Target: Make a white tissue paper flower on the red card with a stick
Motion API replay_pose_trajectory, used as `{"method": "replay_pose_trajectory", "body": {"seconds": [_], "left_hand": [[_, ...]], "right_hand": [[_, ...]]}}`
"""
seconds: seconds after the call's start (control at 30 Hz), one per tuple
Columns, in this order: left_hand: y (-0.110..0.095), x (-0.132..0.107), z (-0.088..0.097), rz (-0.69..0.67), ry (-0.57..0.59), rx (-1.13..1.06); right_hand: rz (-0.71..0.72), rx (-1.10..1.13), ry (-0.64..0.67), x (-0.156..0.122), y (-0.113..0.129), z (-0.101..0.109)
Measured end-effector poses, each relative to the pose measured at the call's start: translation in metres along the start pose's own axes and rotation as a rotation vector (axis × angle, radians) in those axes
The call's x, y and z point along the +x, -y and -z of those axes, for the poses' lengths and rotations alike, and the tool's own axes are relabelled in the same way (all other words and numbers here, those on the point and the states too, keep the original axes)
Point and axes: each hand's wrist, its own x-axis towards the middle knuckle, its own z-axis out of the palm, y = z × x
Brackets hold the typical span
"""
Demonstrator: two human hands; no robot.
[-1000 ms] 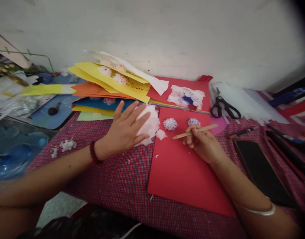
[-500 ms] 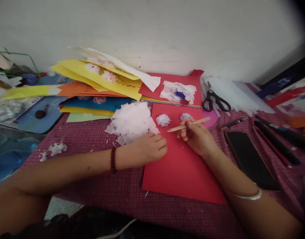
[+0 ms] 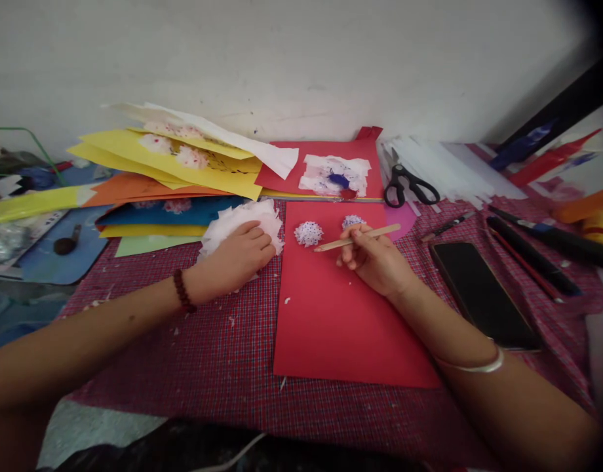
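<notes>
From the head view, the left hand [image 3: 240, 254] is seen laid on the white tissue pile [image 3: 262, 216], its grip closed down, fingers curled into the paper. The pile is found on the checked tabletop [image 3: 217, 354], just beside the left edge of the red card [image 3: 341, 321] and touching the front of the stack of coloured sheets [image 3: 158, 170].

Over to the right hand [image 3: 373, 259]: a wooden stick [image 3: 380, 231] is gripped between thumb and fingertips, held nearly level, its tip pointed left over the card. Two small speckled paper balls [image 3: 309, 233] are spotted at the card's far end, one just off the stick's tip, the other half hidden behind the stick and fingers.

Black scissors [image 3: 407, 185] are set down beyond the card, by white paper strips [image 3: 444, 170]. A dark phone [image 3: 481, 292] is laid flat near the right forearm, with pens [image 3: 527, 259] lined up beside it.
</notes>
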Motion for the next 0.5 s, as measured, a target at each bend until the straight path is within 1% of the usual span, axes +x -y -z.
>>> {"method": "replay_pose_trajectory", "body": {"seconds": [0.1, 0.17, 0.23, 0.3, 0.33, 0.4, 0.5], "left_hand": [[-0.001, -0.005, 0.002, 0.036, 0.013, -0.021], [-0.006, -0.004, 0.009, 0.055, 0.026, -0.017], [-0.016, 0.0, 0.019, 0.06, 0.029, -0.011], [-0.032, 0.004, 0.03, 0.03, -0.003, -0.023], [-0.042, 0.007, 0.034, -0.009, -0.031, -0.045], [-0.066, 0.013, 0.038, -0.11, -0.135, -0.117], [-0.1, 0.023, 0.038, -0.347, -0.168, -0.281]], "right_hand": [[0.002, 0.021, -0.001, 0.0, 0.0, 0.0], [0.003, 0.024, 0.0, -0.001, 0.0, 0.0], [-0.001, 0.027, 0.003, -0.001, 0.0, 0.0], [-0.006, 0.04, 0.003, -0.001, 0.0, -0.001], [-0.009, 0.047, 0.004, -0.001, 0.0, -0.001], [-0.012, 0.056, 0.002, -0.001, 0.0, -0.001], [-0.017, 0.068, -0.001, -0.001, 0.0, -0.001]]}}
